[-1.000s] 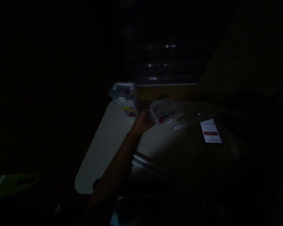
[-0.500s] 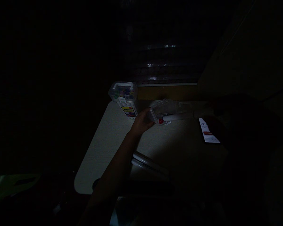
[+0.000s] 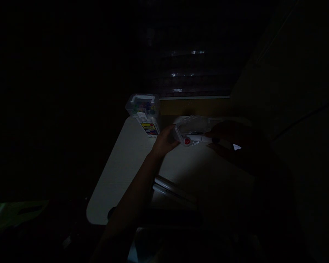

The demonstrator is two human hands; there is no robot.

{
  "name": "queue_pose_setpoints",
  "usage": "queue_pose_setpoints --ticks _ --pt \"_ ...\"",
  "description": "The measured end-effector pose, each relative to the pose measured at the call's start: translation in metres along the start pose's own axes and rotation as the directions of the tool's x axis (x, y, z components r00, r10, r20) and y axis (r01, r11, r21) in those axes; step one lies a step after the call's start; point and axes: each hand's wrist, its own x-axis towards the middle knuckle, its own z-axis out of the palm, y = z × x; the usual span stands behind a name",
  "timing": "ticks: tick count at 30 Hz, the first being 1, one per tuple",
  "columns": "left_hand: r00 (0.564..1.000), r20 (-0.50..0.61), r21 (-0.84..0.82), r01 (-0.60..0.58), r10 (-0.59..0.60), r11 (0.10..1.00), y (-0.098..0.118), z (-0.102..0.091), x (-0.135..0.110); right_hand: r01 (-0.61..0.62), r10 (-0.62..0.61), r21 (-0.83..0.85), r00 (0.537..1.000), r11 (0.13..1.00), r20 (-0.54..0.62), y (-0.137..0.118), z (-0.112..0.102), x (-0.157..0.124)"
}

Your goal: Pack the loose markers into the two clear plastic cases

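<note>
The room is very dark. My left hand (image 3: pixel 164 141) is closed around the bottom end of a clear plastic box (image 3: pixel 193 125) that lies on its side, its far end to the right. Inside, near my left fingers, a round red end (image 3: pixel 187 141) shows through the wall. A white marker (image 3: pixel 207 139) with a dark tip lies partly in the box, pointing left. My right hand (image 3: pixel 233 137), mostly lost in shadow, pinches its outer end. On the table below lie two white marker-like tubes (image 3: pixel 170 186) side by side.
A lidded clear box (image 3: pixel 144 106) of colourful-capped pens with a yellow label stands at the table's back left. A lit phone (image 3: pixel 237 147) is mostly covered by my right hand. The pale table (image 3: pixel 120 157) has a rounded left corner. Behind it hangs a dark ribbed surface (image 3: pixel 186 65).
My right hand has moved left and the white marker is now further into the clear box. The hand now hides most of the phone. My left hand keeps its place.
</note>
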Motion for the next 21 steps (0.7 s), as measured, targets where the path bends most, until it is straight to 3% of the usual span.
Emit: queue_pose_setpoints --ticks 3,9,13,17,21 --pt "1.000 0.004 -0.002 -0.004 0.004 1.000 0.001 -0.001 0.000 -0.048 0.048 0.022 0.998 0.999 0.033 0.000 0.000 0.006" --pt "1.000 0.005 0.000 0.010 -0.010 1.000 0.003 -0.002 0.001 -0.066 0.068 0.043 0.996 0.997 -0.061 0.003 -0.001 0.004" --pt "1.000 0.002 -0.003 -0.005 0.005 1.000 0.003 -0.001 0.002 -0.073 0.075 0.062 0.996 0.995 -0.038 0.010 0.005 0.000" --pt "1.000 0.000 -0.006 0.002 -0.002 1.000 0.003 0.000 0.002 -0.126 0.119 0.109 0.990 0.986 0.071 0.020 0.020 -0.004" --pt "1.000 -0.006 0.004 0.020 -0.020 1.000 0.001 0.001 0.001 -0.180 0.148 0.065 0.931 0.982 0.332 0.015 0.039 -0.005"
